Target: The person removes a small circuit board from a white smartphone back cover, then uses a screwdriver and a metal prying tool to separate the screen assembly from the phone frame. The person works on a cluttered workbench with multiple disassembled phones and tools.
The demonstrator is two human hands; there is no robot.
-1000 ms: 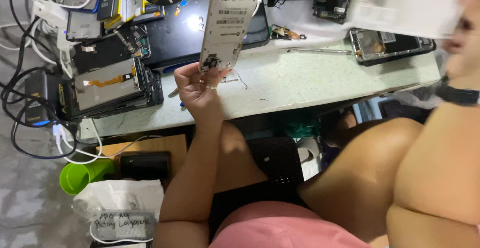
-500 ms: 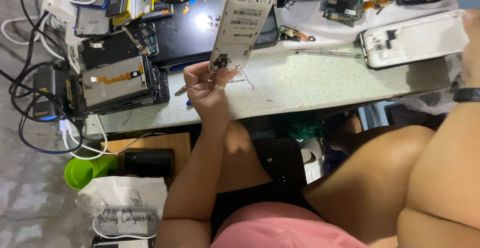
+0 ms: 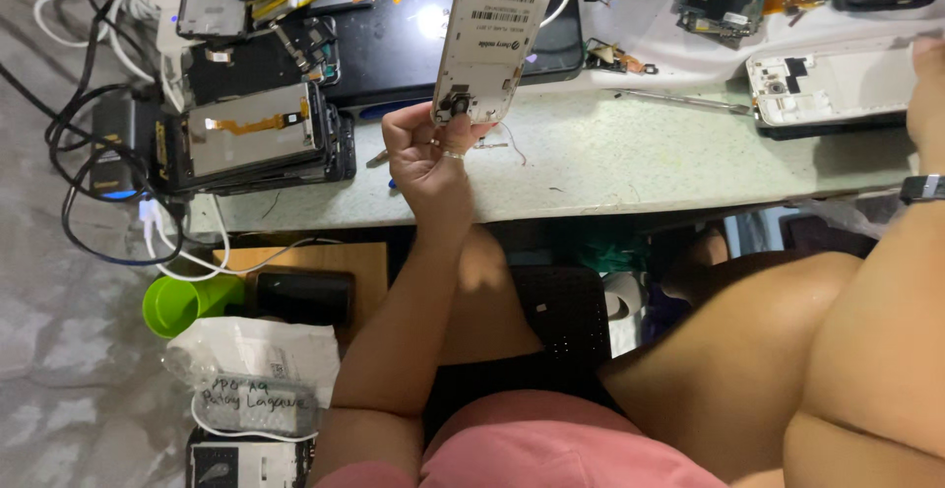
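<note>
While the left hand (image 3: 430, 158) pinches the near end of a long white phone back panel (image 3: 495, 35) between thumb and curled fingers, the panel stands tilted up and away over the pale green worktop (image 3: 630, 163), its far end reaching above a dark glossy slab (image 3: 404, 35) that lies flat at the far side of the table. Printed stickers cover the upper part of the panel, and a small dark component sits at its near end, just above the fingertips.

At the right edge of the view, the right hand (image 3: 925, 94) rests on the right end of a second white phone frame (image 3: 837, 84), which lies flat on the worktop with its inner side up; how the fingers close there I cannot tell, since most of the hand is cut off by the picture edge. A dark wristband (image 3: 922, 189) wraps the wrist just near of it. A thin metal tool (image 3: 679, 101) lies on the worktop between the two white pieces.

On the left of the table a stack of dark phone screens with an orange flex cable (image 3: 251, 138) sits near the table's edge, with more dismantled phones beyond it. Black and white cables (image 3: 108, 202) trail off the left end of the table to the grey floor. Under the table, a bright green cup (image 3: 182, 303) lies on its side beside a white plastic bag (image 3: 256, 370).
</note>
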